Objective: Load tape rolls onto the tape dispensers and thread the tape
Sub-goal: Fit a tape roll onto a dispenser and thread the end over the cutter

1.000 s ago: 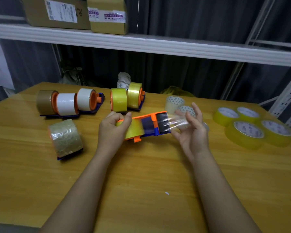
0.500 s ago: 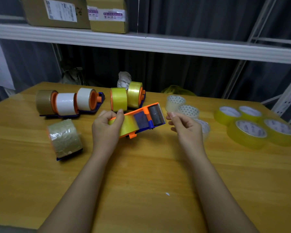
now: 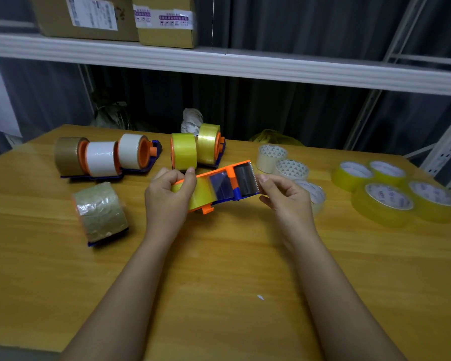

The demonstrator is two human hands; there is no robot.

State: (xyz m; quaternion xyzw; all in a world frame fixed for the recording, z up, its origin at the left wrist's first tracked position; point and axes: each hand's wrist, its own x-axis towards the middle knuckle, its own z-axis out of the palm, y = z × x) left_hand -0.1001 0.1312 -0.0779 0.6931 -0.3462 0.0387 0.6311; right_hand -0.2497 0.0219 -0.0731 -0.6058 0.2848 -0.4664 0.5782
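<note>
While the dispenser (image 3: pixel 219 187) is held just above the bench (image 3: pixel 219 282), the left hand (image 3: pixel 168 198) grips its roll end, fingers curled over the yellow tape roll (image 3: pixel 198 195) seated in the orange frame. Right hand (image 3: pixel 288 196) sits at the serrated blade end; its fingers (image 3: pixel 264 178) are curled, fingertips touching or just beside the teeth. Whether they pinch the free tape end cannot be told, as clear film is hard to see here.

Handling, judged: dispenser is light, rigid plastic, safe to grip firmly by frame and roll. Tape film is thin, soft, sticky on one side, and likely to fold onto itself or wrinkle. Best taken at the very edge of the free end, kept taut and flat over the roller. Blade teeth are sharp; keep fingertips off them.

Loaded dispensers (image 3: pixel 107 158) stand farther back on the left. Loose yellow rolls (image 3: pixel 385 199) lie on the right, well apart from the work.
</note>
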